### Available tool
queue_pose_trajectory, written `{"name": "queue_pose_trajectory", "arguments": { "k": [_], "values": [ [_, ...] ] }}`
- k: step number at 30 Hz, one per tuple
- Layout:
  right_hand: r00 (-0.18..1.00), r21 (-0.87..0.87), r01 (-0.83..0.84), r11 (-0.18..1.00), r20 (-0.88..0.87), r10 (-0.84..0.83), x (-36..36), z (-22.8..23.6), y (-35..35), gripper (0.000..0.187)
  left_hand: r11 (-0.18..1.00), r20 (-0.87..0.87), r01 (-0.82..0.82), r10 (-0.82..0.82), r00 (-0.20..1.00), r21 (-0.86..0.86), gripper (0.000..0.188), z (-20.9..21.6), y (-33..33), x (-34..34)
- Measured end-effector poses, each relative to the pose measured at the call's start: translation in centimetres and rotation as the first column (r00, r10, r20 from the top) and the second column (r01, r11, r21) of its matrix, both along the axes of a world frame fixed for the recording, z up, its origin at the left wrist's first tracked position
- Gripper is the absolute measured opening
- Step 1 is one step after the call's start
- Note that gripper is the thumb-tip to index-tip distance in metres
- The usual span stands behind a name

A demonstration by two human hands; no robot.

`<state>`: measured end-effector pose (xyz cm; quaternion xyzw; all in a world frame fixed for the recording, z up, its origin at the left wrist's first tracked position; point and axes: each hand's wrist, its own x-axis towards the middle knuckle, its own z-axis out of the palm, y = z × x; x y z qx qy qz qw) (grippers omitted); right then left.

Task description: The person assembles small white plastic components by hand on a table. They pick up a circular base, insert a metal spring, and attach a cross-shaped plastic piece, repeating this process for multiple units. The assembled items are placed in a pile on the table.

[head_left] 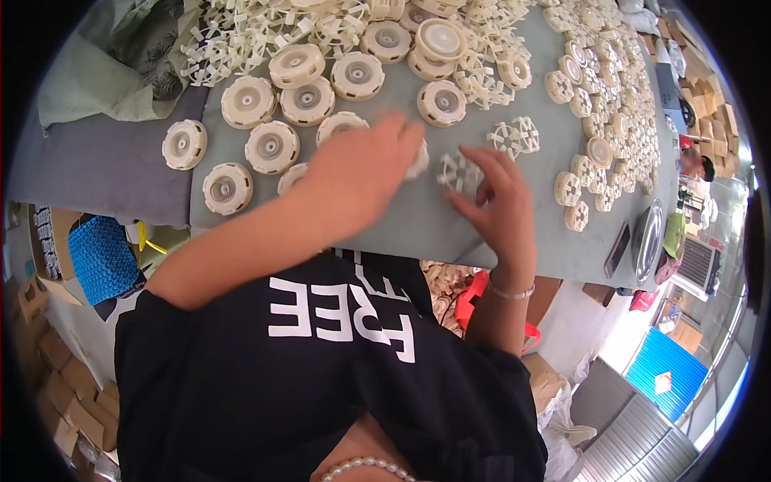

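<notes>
Grey table top, cloth-covered on the left end, loaded with cream plastic parts: round discs in loose rows at upper left, a heap of spoked pieces behind them, more small wheels packed along the right edge. Left hand lies flat, fingers spread, over a disc near table centre; motion-blurred, can't tell if it grips anything. Right hand open, fingertips touching a small spoked piece lying on the table just beside the left hand. A dark phone and a metal dish at the right corner. Blue crate and cardboard boxes on the floor to the left; blue corrugated panel lower right.
</notes>
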<state>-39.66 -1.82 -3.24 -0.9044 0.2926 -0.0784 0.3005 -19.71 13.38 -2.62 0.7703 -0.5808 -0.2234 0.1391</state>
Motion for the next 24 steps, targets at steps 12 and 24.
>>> {"name": "queue_pose_trajectory", "arguments": {
  "k": [12, 24],
  "values": [
    [0.962, 0.151, 0.075, 0.986, 0.250, -0.111, -4.2, -1.0, 2.6, 0.067, 0.963, -0.734, -0.211, 0.020, 0.679, -0.169, 0.071, -3.2, 4.2, -4.0],
    [0.960, 0.162, -0.268, 0.950, 0.122, 0.250, -1.2, 0.3, 2.4, 0.063, 0.936, -0.765, -0.287, 0.031, 0.643, -0.203, 0.056, -4.5, 3.9, -4.0]
  ]
}}
